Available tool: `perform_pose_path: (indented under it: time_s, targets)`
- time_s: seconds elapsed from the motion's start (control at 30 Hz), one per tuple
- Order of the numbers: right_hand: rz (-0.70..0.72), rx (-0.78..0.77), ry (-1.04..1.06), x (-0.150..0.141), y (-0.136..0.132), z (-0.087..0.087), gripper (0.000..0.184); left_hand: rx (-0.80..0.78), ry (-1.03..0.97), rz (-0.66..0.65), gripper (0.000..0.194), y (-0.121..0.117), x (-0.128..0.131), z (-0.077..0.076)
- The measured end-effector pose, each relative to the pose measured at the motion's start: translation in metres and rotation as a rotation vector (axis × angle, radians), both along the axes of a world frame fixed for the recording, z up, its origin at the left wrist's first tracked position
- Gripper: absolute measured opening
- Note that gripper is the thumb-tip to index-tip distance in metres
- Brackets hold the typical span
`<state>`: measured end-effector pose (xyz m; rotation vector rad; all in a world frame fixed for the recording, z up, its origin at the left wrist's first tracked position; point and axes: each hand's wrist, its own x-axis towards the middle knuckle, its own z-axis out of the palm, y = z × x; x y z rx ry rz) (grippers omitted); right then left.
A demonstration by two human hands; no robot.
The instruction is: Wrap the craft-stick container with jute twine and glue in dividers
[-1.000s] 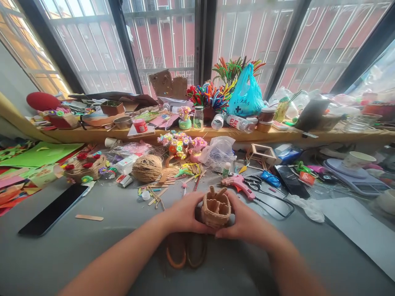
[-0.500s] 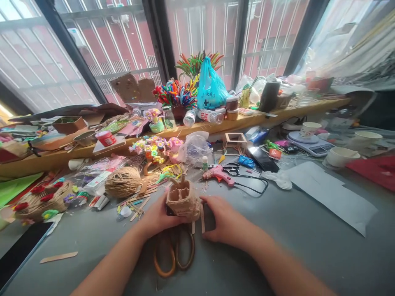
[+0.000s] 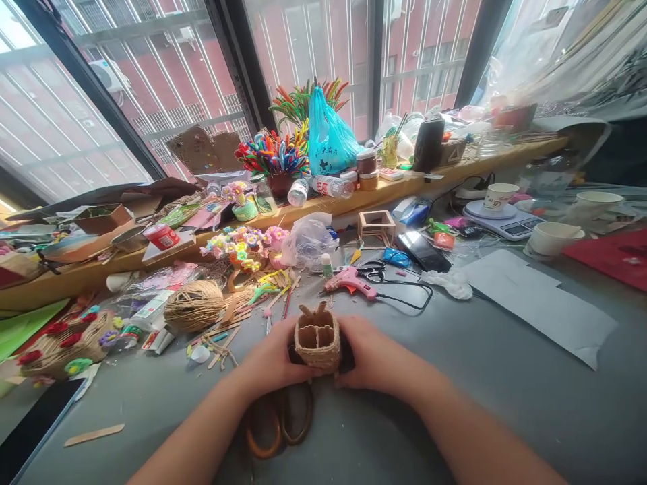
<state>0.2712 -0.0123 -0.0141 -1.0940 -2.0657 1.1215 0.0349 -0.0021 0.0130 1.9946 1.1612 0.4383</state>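
A small twine-wrapped box, its inside split into compartments and two short stick ends rising at its back, is held upright between both hands. My left hand is closed around its left side, thumb across the lower front. My right hand is closed at its right side, fingertips and thumb against it. Between them is a wooden craft stick, now mostly hidden by the box and hand. Below the left hand lies a pair of scissors with brown loop handles; their blades are out of sight.
A pink glue gun with a black cord lies beyond the hands. Left are a twine ball, craft sticks and a loose stick. White paper and a kitchen scale are right. A crowded ledge runs behind.
My right hand has brought the craft stick in against the box's right side. The box has turned more upright, its front facing me. The view has shifted slightly.
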Motion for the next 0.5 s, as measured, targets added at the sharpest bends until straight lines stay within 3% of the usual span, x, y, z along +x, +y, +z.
perform_pose_path:
  time_s: [0.13,0.33,0.5]
  targets:
    - [0.005,0.0,0.01,0.002,0.0,-0.001,0.097,-0.01,-0.002,0.007,0.072,-0.001,-0.003,-0.001]
    - [0.013,0.01,0.039,0.004,0.0,-0.004,0.096,0.089,0.184,0.061,0.104,-0.005,-0.017,0.0]
    - [0.034,0.0,0.018,0.002,0.001,-0.007,0.099,0.123,0.275,0.061,0.11,-0.011,-0.016,0.002]
